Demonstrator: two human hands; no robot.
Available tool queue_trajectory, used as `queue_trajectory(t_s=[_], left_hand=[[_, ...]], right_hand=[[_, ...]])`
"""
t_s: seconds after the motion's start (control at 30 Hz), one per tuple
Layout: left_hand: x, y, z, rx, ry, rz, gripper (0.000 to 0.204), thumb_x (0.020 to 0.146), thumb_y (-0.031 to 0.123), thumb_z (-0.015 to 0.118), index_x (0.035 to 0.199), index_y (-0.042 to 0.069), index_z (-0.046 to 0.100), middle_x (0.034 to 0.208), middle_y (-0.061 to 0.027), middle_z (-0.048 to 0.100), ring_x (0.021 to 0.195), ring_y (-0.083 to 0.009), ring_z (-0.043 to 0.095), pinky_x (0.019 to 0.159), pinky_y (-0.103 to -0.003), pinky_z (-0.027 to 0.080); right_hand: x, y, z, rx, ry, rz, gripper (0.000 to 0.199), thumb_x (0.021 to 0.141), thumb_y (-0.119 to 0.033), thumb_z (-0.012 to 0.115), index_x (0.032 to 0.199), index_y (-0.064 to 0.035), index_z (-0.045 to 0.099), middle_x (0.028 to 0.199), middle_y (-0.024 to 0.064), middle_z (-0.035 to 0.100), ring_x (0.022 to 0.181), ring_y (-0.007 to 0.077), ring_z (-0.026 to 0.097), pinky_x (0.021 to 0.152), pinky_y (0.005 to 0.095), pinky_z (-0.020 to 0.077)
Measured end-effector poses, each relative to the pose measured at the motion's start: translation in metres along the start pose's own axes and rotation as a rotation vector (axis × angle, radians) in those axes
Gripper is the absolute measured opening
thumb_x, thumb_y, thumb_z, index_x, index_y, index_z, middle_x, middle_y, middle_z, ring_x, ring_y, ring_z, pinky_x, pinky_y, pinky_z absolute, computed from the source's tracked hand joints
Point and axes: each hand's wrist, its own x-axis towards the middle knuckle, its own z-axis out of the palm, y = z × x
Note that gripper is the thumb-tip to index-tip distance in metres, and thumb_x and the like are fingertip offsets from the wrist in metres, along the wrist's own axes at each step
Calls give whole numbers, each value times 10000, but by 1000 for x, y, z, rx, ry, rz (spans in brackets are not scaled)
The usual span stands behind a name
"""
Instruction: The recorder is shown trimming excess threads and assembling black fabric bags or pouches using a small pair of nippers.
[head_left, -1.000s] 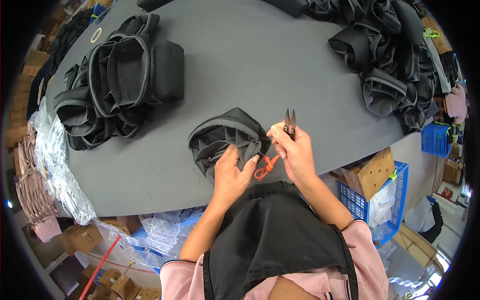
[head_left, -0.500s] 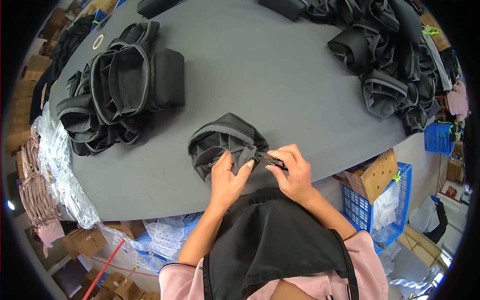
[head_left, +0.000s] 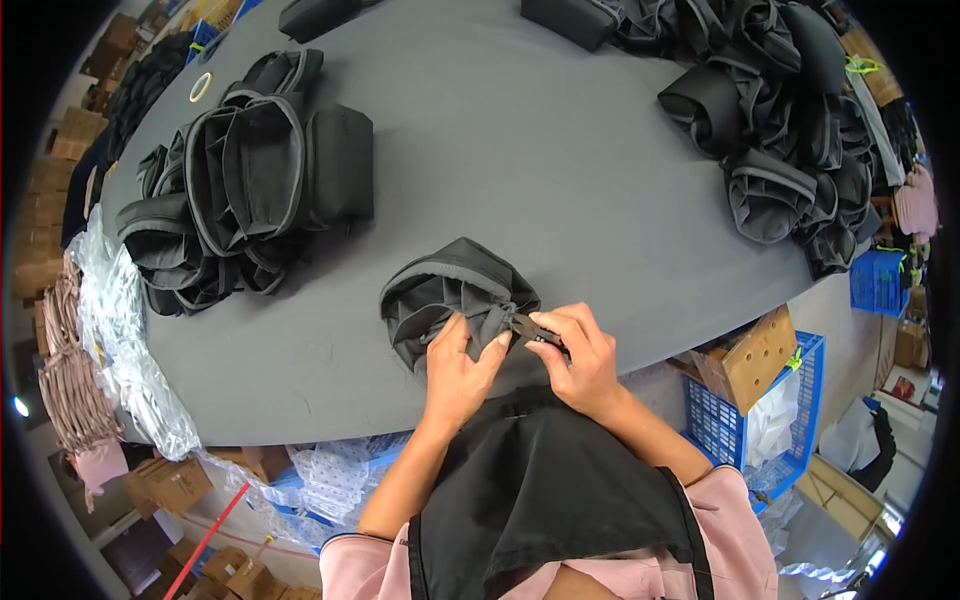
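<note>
A small black fabric pouch (head_left: pixel 462 258) with inner dividers lies near the table's front edge, its mouth facing up. My left hand (head_left: pixel 460 372) is closed on its near rim, thumb and fingers pinching the grey-edged cloth. From the right, my right hand (head_left: pixel 584 362) grips small dark thread snips (head_left: pixel 527 327). Their tip touches the pouch's right rim, close to my left thumb. Whether a thread lies between the blades is too small to tell.
Black pouches (head_left: pixel 245 170) are heaped at the left of the grey table (head_left: pixel 480 140). Another pile (head_left: pixel 770 190) fills the far right. A tape ring (head_left: pixel 201 87) lies at far left. Clear plastic bags (head_left: pixel 130 330) hang over the left edge; a blue crate (head_left: pixel 815 400) stands right, below the table.
The right hand has moved slightly left and closer to the pouch's rim, its fingers more tightly closed around the snips. The left hand keeps its pinch.
</note>
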Motion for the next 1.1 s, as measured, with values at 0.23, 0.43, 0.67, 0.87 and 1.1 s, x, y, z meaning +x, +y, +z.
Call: queue_trajectory(t_s=[0.23, 0.43, 0.67, 0.87, 1.1], left_hand=[[-5, 0, 3, 64, -18, -34, 258, 731, 126, 671, 713, -43, 477, 640, -120, 443, 548, -216, 420, 506, -327, 363], [-5, -1, 7, 12, 52, 84, 267, 725, 120, 680, 702, -41, 468, 635, -120, 437, 535, -236, 411, 495, -338, 356], [-6, -2, 6, 124, -7, 5, 309, 727, 132, 684, 677, -42, 434, 625, -128, 406, 528, -251, 395, 493, -342, 349], [-8, -2, 5, 121, 2, 3, 351, 719, 150, 693, 665, -40, 402, 620, -134, 386, 538, -256, 387, 510, -349, 352], [-12, 7, -12, 127, -64, -17, 330, 700, 208, 705, 783, -49, 516, 713, -133, 459, 628, -265, 461, 583, -350, 400]], right_hand=[[-4, -7, -4, -138, 11, -43, 282, 716, -86, 695, 978, -45, 599, 799, 51, 565, 584, 205, 579, 501, 293, 458], [0, -16, -13, -248, -41, -50, 253, 720, -85, 687, 956, -45, 604, 796, 47, 564, 574, 204, 573, 500, 291, 453], [0, -18, -19, -6, -15, 114, 200, 747, -63, 668, 935, -46, 602, 785, 52, 547, 552, 203, 549, 492, 285, 441], [0, -11, -19, 267, 28, 270, 195, 749, 14, 646, 935, -13, 598, 809, 42, 530, 620, 91, 488, 543, 220, 391], [22, -12, -4, 441, -181, 285, 187, 755, 11, 638, 938, -15, 610, 751, 15, 450, 603, 88, 402, 545, 222, 349]])
